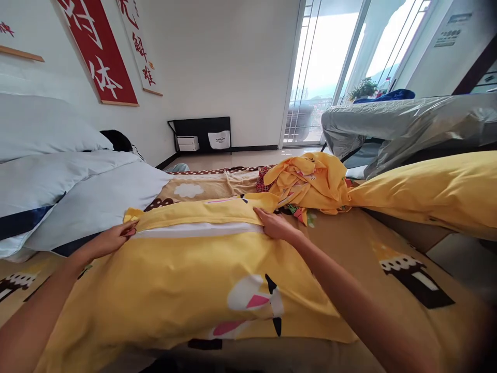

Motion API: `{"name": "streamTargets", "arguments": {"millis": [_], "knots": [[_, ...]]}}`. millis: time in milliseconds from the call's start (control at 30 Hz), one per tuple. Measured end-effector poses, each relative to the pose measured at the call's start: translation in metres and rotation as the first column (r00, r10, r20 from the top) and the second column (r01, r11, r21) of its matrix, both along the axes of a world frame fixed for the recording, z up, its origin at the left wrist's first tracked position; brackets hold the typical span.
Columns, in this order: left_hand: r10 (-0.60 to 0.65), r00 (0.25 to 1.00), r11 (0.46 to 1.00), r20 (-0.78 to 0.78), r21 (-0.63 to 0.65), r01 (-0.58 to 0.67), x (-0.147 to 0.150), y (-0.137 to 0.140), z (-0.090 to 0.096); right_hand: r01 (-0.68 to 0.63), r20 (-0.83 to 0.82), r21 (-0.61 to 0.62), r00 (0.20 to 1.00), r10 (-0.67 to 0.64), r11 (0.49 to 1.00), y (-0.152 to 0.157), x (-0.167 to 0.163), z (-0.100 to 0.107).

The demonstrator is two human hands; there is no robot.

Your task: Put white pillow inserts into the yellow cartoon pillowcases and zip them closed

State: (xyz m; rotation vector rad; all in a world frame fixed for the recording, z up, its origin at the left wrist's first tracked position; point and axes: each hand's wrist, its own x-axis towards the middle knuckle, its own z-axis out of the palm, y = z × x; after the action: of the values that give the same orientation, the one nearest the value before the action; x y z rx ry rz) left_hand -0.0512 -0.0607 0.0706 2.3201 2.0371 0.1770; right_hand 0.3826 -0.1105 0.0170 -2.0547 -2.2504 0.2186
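Two bare arms reach forward from the person I'm watching, spread wide and slanting inward, hands well apart and at nearly the same height. The left arm runs to a wrist held almost straight; the left hand has its fingers bent and drawn together, pinched toward the thumb, pointing inward. The right arm is stretched out longer in view, and the right hand lies palm down, its index finger extended forward and to the left. I can't make out the right thumb clearly.
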Motion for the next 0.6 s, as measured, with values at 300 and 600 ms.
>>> {"name": "streamTargets", "arguments": {"millis": [300, 600], "knots": [[-0.818, 0.573, 0.575, 0.044, 0.017, 0.818, 0.16, -0.074, 0.057, -0.075, 0.119, 0.092, 0.991, 0.064, 0.993, 0.008, 0.01, 0.087], [-0.84, 0.54, 0.543, -0.055, -0.12, 0.831, 0.245, -0.033, -0.022, 0.023, -0.032, 0.213, 0.999, -0.016, 0.977, 0.012, 0.019, 0.03]]}}
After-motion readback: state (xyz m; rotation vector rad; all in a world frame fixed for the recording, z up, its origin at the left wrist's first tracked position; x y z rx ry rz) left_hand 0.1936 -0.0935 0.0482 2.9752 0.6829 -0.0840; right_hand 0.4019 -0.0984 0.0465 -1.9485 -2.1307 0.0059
